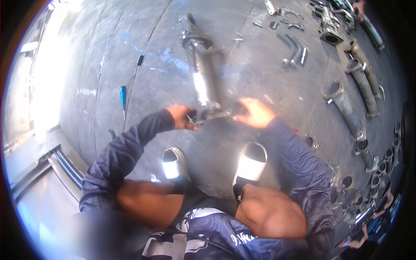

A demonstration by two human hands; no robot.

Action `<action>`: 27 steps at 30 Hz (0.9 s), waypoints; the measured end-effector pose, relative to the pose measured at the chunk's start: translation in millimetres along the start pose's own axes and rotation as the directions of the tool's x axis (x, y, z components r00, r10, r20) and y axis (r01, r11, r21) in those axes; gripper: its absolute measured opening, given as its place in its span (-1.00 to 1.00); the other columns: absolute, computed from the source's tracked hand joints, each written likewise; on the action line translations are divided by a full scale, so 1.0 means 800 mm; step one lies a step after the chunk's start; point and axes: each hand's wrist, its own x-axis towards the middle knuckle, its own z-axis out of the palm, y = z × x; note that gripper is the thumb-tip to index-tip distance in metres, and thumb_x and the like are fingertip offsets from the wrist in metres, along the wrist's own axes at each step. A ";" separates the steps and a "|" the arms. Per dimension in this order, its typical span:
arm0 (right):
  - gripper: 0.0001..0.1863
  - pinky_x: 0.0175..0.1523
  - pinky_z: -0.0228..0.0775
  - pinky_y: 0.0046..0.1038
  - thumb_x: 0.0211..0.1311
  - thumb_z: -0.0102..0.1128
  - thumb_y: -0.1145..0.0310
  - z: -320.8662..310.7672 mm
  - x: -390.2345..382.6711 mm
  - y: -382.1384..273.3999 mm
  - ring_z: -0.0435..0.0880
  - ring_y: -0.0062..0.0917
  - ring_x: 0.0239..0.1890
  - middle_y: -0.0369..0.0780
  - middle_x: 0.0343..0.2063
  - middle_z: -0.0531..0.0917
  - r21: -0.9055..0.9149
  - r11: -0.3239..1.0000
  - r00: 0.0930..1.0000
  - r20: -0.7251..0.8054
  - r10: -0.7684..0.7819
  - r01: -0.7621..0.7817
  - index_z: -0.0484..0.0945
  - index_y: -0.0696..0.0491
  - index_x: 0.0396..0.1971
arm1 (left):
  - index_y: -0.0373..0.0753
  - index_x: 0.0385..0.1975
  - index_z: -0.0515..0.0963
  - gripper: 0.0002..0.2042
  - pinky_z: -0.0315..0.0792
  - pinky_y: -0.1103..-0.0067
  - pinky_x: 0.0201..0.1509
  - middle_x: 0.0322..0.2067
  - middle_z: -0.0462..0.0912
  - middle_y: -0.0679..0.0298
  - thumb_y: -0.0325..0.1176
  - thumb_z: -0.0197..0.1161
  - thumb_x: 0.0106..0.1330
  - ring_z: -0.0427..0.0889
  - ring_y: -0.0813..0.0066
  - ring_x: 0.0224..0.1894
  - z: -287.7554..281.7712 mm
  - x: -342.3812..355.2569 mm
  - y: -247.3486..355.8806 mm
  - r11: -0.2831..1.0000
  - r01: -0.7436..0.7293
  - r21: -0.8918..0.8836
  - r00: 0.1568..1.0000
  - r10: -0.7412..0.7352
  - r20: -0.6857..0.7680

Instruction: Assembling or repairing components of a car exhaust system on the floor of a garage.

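Note:
A shiny flanged metal tube [203,80] lies on the floor ahead of my feet, its near end between my hands. My left hand [183,116] is at the left of the near flange [218,115], fingers curled in at a small metal part of that end; a dark spot beside the fingers is too blurred to name. On the other side my right hand [256,112] has thumb and fingers apart, close to the flange's right tip, with nothing seen in it. The tube's far end carries a wide dark flange [197,41].
A blue-handled screwdriver [123,99] and a small black piece [140,60] lie to the left. Bent pipes [297,48] and a gasket [292,18] are far right. Several flanged tubes [346,110] line the right side. Other people's arms [383,208] show at the lower right.

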 end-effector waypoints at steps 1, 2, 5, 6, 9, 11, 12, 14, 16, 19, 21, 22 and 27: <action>-0.38 0.12 0.39 -0.24 0.03 0.33 0.09 0.013 0.001 -0.009 0.56 -0.12 0.00 0.06 -0.09 0.58 0.035 0.998 0.997 0.064 0.043 -0.045 0.44 0.19 0.01 | -0.33 -0.10 0.52 -0.45 0.52 0.38 -0.04 -0.24 0.65 0.01 -0.11 0.50 -0.03 0.67 0.17 -0.16 0.013 -0.005 0.005 0.996 0.037 -0.077 0.998 -0.041 -0.053; -0.39 0.08 0.41 -0.24 0.04 0.33 0.09 0.022 0.001 -0.016 0.58 -0.11 -0.05 0.07 -0.15 0.60 0.075 0.995 0.997 0.042 0.059 -0.062 0.45 0.21 -0.01 | -0.34 -0.11 0.52 -0.46 0.52 0.38 -0.05 -0.26 0.64 0.02 -0.16 0.50 -0.04 0.67 0.15 -0.17 0.019 -0.006 0.007 0.997 0.012 -0.072 0.993 -0.020 -0.119; -0.43 -0.02 0.46 -0.24 0.05 0.34 0.12 0.045 0.004 -0.020 0.63 -0.09 -0.16 0.07 -0.25 0.63 0.136 0.989 0.997 -0.054 0.057 -0.049 0.46 0.23 -0.05 | -0.36 -0.13 0.52 -0.51 0.51 0.36 -0.06 -0.30 0.63 0.04 -0.26 0.48 -0.04 0.64 0.10 -0.18 0.033 -0.011 -0.007 0.992 -0.122 0.041 0.957 0.128 -0.261; -0.45 -0.07 0.48 -0.24 0.04 0.35 0.15 0.049 0.007 -0.022 0.65 -0.08 -0.22 0.07 -0.31 0.64 0.152 0.988 0.989 -0.141 0.044 -0.023 0.47 0.24 -0.08 | -0.37 -0.15 0.53 -0.55 0.50 0.36 -0.06 -0.32 0.62 0.05 -0.32 0.46 -0.04 0.62 0.07 -0.18 0.032 -0.009 -0.009 0.959 -0.229 0.165 0.909 0.272 -0.317; -0.50 -0.14 0.50 -0.26 0.03 0.38 0.24 0.047 0.008 -0.023 0.66 -0.08 -0.28 0.07 -0.35 0.64 0.083 0.997 0.958 -0.285 0.016 0.008 0.49 0.24 -0.10 | -0.35 -0.19 0.55 -0.63 0.48 0.35 -0.08 -0.34 0.61 0.05 -0.40 0.41 -0.04 0.59 0.04 -0.20 0.032 -0.010 -0.014 0.964 -0.223 0.149 0.908 0.260 -0.328; -0.51 -0.17 0.50 -0.26 -0.01 0.40 0.27 0.050 0.007 -0.019 0.65 -0.07 -0.28 0.09 -0.34 0.64 0.099 0.995 0.961 -0.277 0.015 0.012 0.50 0.24 -0.11 | -0.34 -0.21 0.56 -0.66 0.48 0.35 -0.10 -0.35 0.61 0.04 -0.41 0.40 -0.02 0.59 0.03 -0.21 0.039 -0.012 -0.008 0.974 -0.199 0.111 0.904 0.226 -0.363; -0.53 -0.18 0.49 -0.25 0.00 0.39 0.28 0.051 0.007 -0.016 0.65 -0.07 -0.29 0.09 -0.36 0.63 0.125 0.992 0.956 -0.293 0.023 0.014 0.51 0.25 -0.14 | -0.33 -0.24 0.57 -0.69 0.48 0.35 -0.13 -0.35 0.61 0.04 -0.42 0.39 -0.01 0.59 0.02 -0.23 0.041 -0.010 -0.006 0.981 -0.180 0.077 0.895 0.195 -0.400; -0.56 -0.19 0.49 -0.25 0.00 0.38 0.29 0.052 0.008 -0.011 0.65 -0.07 -0.30 0.09 -0.37 0.63 0.148 0.989 0.947 -0.319 0.034 0.014 0.52 0.26 -0.17 | -0.32 -0.24 0.57 -0.70 0.48 0.35 -0.13 -0.35 0.61 0.04 -0.42 0.38 -0.01 0.59 0.02 -0.23 0.049 -0.006 -0.003 0.981 -0.177 0.077 0.881 0.193 -0.433; -0.65 -0.20 0.48 -0.24 0.00 0.34 0.33 0.054 0.009 -0.013 0.65 -0.07 -0.31 0.09 -0.40 0.63 0.223 0.975 0.921 -0.373 0.108 -0.024 0.55 0.26 -0.26 | -0.32 -0.27 0.57 -0.74 0.48 0.34 -0.16 -0.37 0.61 0.03 -0.42 0.37 0.02 0.59 0.02 -0.26 0.053 -0.001 0.005 0.985 -0.159 0.067 0.859 0.171 -0.483; -0.72 -0.20 0.46 -0.23 0.00 0.30 0.37 0.025 0.003 -0.022 0.65 -0.06 -0.32 0.09 -0.43 0.63 0.197 0.973 0.884 -0.426 0.192 -0.116 0.56 0.25 -0.33 | -0.32 -0.27 0.57 -0.75 0.48 0.35 -0.18 -0.38 0.61 0.03 -0.39 0.36 0.06 0.59 0.01 -0.27 0.062 0.013 0.013 0.981 -0.179 0.069 0.840 0.189 -0.508; -0.75 -0.19 0.47 -0.24 -0.01 0.28 0.39 0.005 0.010 -0.006 0.65 -0.06 -0.32 0.07 -0.44 0.64 0.178 0.981 0.884 -0.441 0.154 -0.082 0.57 0.24 -0.34 | -0.32 -0.26 0.59 -0.75 0.48 0.37 -0.21 -0.38 0.61 0.03 -0.34 0.35 0.11 0.61 0.04 -0.29 0.073 0.027 0.028 0.979 -0.193 0.061 0.803 0.193 -0.564; -0.76 -0.18 0.48 -0.24 0.00 0.27 0.40 -0.009 0.013 -0.008 0.65 -0.07 -0.32 0.06 -0.44 0.64 0.168 0.980 0.888 -0.428 0.168 -0.105 0.57 0.23 -0.34 | -0.33 -0.26 0.59 -0.74 0.49 0.38 -0.21 -0.37 0.62 0.03 -0.31 0.35 0.12 0.62 0.05 -0.30 0.076 0.034 0.039 0.990 -0.136 -0.035 0.793 0.088 -0.603; -0.66 -0.28 0.43 -0.25 0.00 0.32 0.31 -0.041 0.026 0.022 0.64 -0.11 -0.41 0.06 -0.48 0.62 0.118 0.990 0.885 -0.450 0.119 -0.073 0.58 0.23 -0.27 | -0.34 -0.23 0.62 -0.71 0.52 0.44 -0.19 -0.32 0.65 0.01 -0.27 0.36 0.15 0.67 0.13 -0.25 0.080 0.065 0.069 0.987 -0.085 -0.136 0.706 -0.037 -0.707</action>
